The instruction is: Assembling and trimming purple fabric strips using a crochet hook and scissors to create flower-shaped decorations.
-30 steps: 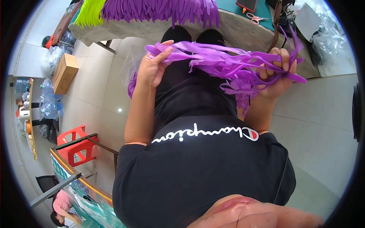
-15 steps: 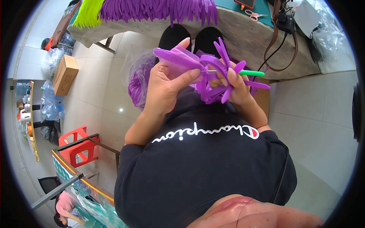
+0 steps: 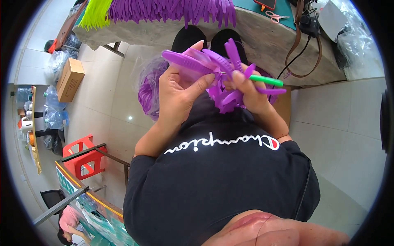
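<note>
Slippage of the green-handled tool (image 3: 266, 80) gripped by the right hand (image 3: 252, 92) could prick the left hand (image 3: 176, 92) pinching the purple strips (image 3: 185, 61) above the lap (image 3: 201, 108) if they suddenly give.

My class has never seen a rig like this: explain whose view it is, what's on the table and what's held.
There is no machine: a person works with two bare hands. One wide fisheye camera, worn on the head, looks down, so straight edges bend. The left hand pinches a purple piece; the right hand holds a green-handled tool. On the table, a purple fringe and lime-green fringe hang over the edge; scissors lie farther right.
</note>
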`<action>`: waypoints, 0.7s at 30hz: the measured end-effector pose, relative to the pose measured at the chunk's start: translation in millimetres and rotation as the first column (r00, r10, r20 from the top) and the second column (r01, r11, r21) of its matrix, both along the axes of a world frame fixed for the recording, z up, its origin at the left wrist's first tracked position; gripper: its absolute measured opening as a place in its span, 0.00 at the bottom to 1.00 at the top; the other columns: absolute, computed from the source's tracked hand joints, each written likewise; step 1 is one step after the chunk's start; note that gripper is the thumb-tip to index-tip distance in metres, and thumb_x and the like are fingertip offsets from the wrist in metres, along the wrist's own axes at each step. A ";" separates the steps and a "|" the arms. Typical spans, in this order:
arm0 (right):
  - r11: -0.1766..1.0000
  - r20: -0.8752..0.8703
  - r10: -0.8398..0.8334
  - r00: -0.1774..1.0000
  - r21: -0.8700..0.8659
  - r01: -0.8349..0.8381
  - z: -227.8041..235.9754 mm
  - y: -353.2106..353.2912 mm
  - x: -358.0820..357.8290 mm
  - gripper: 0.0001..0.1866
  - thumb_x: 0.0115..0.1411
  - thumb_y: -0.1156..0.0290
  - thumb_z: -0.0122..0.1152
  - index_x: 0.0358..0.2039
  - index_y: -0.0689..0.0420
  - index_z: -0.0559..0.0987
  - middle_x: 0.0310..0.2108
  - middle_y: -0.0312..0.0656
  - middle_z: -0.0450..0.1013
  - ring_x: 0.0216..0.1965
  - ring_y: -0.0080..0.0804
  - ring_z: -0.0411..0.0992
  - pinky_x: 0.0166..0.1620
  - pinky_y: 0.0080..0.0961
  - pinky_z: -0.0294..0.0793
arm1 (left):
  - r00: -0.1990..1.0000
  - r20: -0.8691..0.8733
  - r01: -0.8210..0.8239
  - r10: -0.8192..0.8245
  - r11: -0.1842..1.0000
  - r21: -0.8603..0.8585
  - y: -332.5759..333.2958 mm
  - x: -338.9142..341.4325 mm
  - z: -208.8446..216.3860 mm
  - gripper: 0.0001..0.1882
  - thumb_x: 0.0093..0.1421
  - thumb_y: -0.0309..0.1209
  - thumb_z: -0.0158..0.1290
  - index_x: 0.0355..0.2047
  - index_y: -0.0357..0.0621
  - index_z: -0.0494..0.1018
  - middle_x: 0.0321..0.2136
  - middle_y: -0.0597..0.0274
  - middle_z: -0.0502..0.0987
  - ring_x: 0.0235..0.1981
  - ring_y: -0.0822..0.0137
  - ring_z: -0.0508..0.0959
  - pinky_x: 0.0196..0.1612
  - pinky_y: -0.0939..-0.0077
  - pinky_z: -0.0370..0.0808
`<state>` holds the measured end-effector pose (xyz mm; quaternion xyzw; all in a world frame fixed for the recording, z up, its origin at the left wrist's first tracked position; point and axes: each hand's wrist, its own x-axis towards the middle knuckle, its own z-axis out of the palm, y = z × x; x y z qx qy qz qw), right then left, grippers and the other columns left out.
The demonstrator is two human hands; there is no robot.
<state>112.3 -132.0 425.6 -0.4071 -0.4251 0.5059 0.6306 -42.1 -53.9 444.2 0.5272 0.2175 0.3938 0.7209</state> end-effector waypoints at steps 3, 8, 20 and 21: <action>0.964 0.405 -0.242 0.882 0.203 0.172 -4.8 2.3 3.7 0.17 0.63 0.61 0.48 0.40 0.64 0.72 0.27 0.33 0.68 0.29 0.17 0.64 0.30 0.17 0.63 | 0.998 -0.009 0.061 -0.061 0.998 -0.032 1.3 -1.7 -1.2 0.33 0.50 0.19 0.60 0.57 0.36 0.62 0.42 0.59 0.75 0.43 0.70 0.75 0.49 0.76 0.71; 0.782 0.347 -0.617 0.707 0.163 0.602 -15.7 36.1 63.6 0.15 0.63 0.62 0.49 0.26 0.60 0.74 0.18 0.31 0.67 0.20 0.16 0.65 0.23 0.17 0.62 | 0.727 0.265 0.675 -0.633 0.589 -0.444 9.0 -8.4 13.9 0.40 0.44 0.19 0.63 0.58 0.30 0.58 0.35 0.60 0.74 0.31 0.73 0.75 0.32 0.83 0.74; 0.981 -0.187 -0.145 0.972 0.101 0.165 -4.2 6.7 29.0 0.13 0.59 0.65 0.53 0.38 0.61 0.74 0.25 0.35 0.70 0.24 0.19 0.66 0.28 0.16 0.64 | 0.997 0.074 0.024 -0.007 0.971 -0.238 9.4 5.3 -17.9 0.06 0.58 0.24 0.54 0.35 0.36 0.72 0.29 0.58 0.78 0.27 0.70 0.79 0.32 0.76 0.79; 0.981 -0.188 -0.146 0.971 0.101 0.167 -5.7 3.1 17.8 0.13 0.59 0.65 0.53 0.38 0.61 0.74 0.25 0.35 0.70 0.24 0.19 0.66 0.28 0.16 0.64 | 0.998 0.063 0.016 -0.003 0.979 -0.203 7.8 6.1 -17.9 0.06 0.58 0.25 0.55 0.34 0.36 0.71 0.28 0.59 0.78 0.27 0.71 0.79 0.32 0.78 0.78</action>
